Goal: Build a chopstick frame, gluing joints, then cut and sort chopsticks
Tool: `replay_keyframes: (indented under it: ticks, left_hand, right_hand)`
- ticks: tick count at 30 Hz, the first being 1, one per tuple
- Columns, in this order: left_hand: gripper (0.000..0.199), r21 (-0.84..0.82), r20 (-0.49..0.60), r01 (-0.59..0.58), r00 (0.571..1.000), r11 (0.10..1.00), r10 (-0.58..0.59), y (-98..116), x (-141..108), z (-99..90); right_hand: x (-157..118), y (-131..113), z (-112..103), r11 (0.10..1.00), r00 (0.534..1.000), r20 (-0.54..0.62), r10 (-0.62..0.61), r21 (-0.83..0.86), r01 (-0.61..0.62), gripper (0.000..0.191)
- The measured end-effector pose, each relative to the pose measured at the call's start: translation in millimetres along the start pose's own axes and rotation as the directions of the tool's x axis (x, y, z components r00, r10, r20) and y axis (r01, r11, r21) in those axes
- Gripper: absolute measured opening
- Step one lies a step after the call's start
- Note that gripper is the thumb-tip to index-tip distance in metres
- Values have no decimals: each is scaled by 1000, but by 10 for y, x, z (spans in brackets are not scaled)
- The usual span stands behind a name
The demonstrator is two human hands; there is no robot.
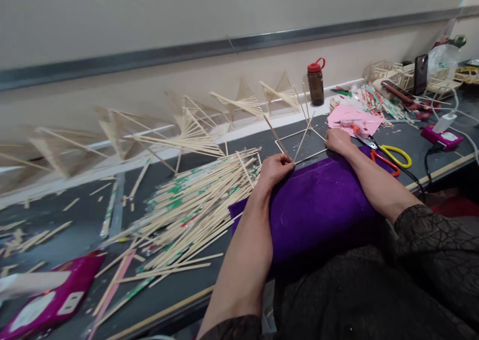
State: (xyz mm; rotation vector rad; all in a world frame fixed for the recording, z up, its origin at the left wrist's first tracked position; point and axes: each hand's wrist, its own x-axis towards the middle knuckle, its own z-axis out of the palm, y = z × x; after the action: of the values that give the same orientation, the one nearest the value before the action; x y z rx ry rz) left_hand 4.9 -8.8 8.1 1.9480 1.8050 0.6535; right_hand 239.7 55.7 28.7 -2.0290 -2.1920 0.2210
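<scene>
My left hand (276, 171) is pinched closed at the near left corner of a small frame of thin wooden sticks (310, 156). Several sticks slant upward from this frame's square base. At its right corner my right hand (338, 141) has its fingers closed on the frame; the fingertips are partly hidden. A purple cloth (318, 200) lies below both hands and forearms, over the table's front edge. Close to my right wrist are scissors (385, 155) with red and yellow handles. Behind that hand, a glue gun (357, 127) rests on pink paper (339, 116).
Left of me is a large pile of wooden sticks (202, 205), some in wrappers. Twisted stick structures (187, 135) line the wall. A brown bottle (316, 85) stands behind. A magenta packet (56, 300) lies front left; a magenta box (442, 137) with cables sits right.
</scene>
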Motion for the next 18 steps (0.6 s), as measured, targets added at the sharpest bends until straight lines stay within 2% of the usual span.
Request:
replay_keyframes:
  ticks: [4, 7, 9, 11, 15, 18]
  left_hand:
    - [30, -154, 33, 42, 999, 987, -37, -50, 21, -10]
    - [38, -339, 63, 101, 994, 935, -85, -62, 27, -13]
    - [39, -431, 64, 120, 993, 894, -103, -47, 22, -18]
    - [39, -477, 42, 110, 994, 872, -102, -19, 13, -28]
    - [39, -473, -59, 52, 994, 880, -90, 38, -2, -52]
    - [37, -461, -100, 19, 992, 887, -73, 54, -1, -56]
  right_hand:
    - [-54, -17, -66, 1000, 999, -39, -9, 11, 10, 29]
    - [-68, -53, -78, 983, 988, -111, -111, 131, 125, 25]
    - [-74, -107, -58, 924, 970, -87, -225, 298, 241, 25]
    - [-94, -187, -24, 827, 950, -45, -308, 480, 291, 29]
    - [-180, -361, 39, 652, 936, -28, -352, 710, 266, 42]
    - [-227, -448, 80, 593, 927, -51, -370, 756, 279, 38]
